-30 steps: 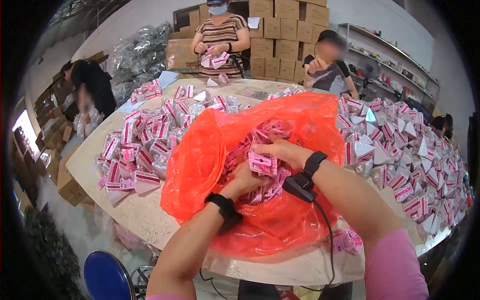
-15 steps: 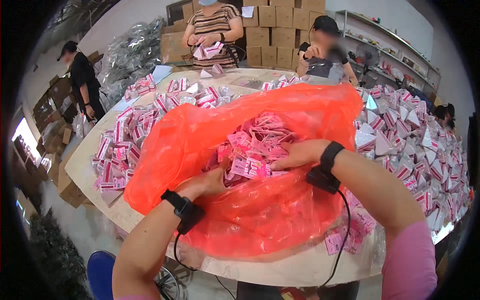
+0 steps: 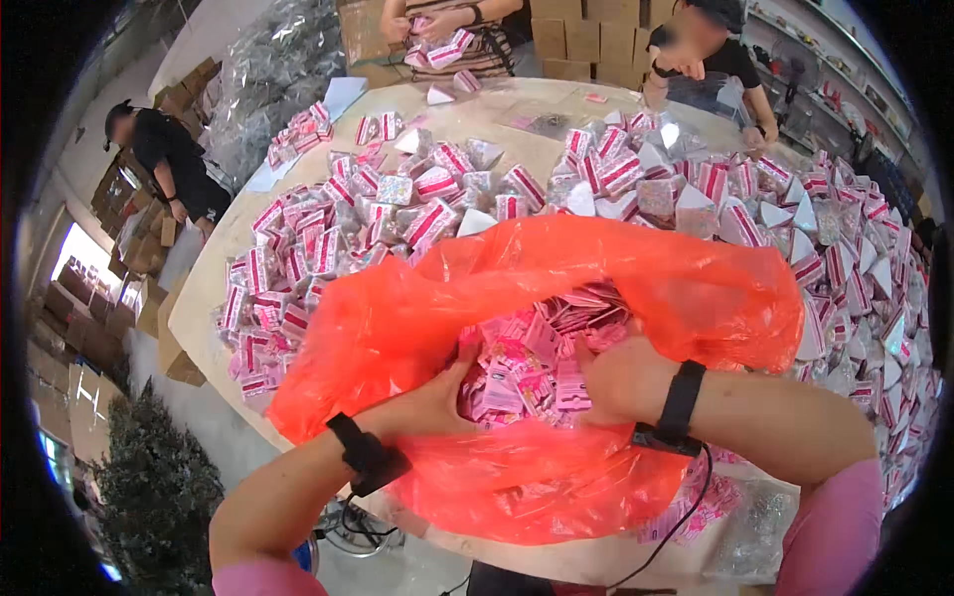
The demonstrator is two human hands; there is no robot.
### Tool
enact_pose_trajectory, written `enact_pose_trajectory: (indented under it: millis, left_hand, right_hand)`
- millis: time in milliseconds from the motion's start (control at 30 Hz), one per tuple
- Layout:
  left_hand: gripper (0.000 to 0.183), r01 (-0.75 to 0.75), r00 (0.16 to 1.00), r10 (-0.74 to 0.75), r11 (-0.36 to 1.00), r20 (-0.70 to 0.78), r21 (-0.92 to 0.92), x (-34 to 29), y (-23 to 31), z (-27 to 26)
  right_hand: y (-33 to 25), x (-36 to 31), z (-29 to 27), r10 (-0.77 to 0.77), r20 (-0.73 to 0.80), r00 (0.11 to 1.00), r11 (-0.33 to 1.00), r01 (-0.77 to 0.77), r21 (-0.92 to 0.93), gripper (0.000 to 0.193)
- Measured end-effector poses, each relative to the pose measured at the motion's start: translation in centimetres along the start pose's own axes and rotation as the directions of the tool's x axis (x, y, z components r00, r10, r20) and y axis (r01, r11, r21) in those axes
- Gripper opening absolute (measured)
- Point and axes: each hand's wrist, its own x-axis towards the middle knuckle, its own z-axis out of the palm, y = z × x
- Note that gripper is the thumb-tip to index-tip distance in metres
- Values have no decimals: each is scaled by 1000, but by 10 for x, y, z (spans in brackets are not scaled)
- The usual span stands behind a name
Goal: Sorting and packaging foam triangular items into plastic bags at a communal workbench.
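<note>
A large orange-red plastic bag [image 3: 537, 487] lies open on the table in front of me. Small pink printed cards [image 3: 532, 363] are heaped inside its mouth. My left hand [image 3: 435, 402] reaches in at the left side of the heap, its thumb stretched up along the cards. On the opposite side, my right hand [image 3: 626, 379] is pushed in against the cards. Most fingers of both hands are hidden among the cards and the bag, so their grip does not show. Black bands with small boxes and cables circle both wrists.
Piles of pink-and-silver triangular packets [image 3: 397, 214] cover the pale table [image 3: 224, 298] beyond the bag and far to the right. More pink cards [image 3: 696, 507] lie beside the bag at the near right. Two people sit or stand across the table; another person [image 3: 169, 159] stands at the left.
My view has tilted down, so the bag and hands sit further right in the picture. Both hands have sunk deeper at the sides of the card heap, and the cards have shifted.
</note>
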Motion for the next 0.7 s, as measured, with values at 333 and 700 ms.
enact_pose_trajectory:
  millis: [333,700]
  left_hand:
    - [119,14,1000,-12,994,-22,106,-40,10,-13]
    - [115,268,950,-308,736,45,-622,-18,-2,10]
  right_hand:
    - [-22,-57,2,-9,-62,998,941,-12,-337,82]
    - [-4,-64,86,574,74,816,128,-179,975,91]
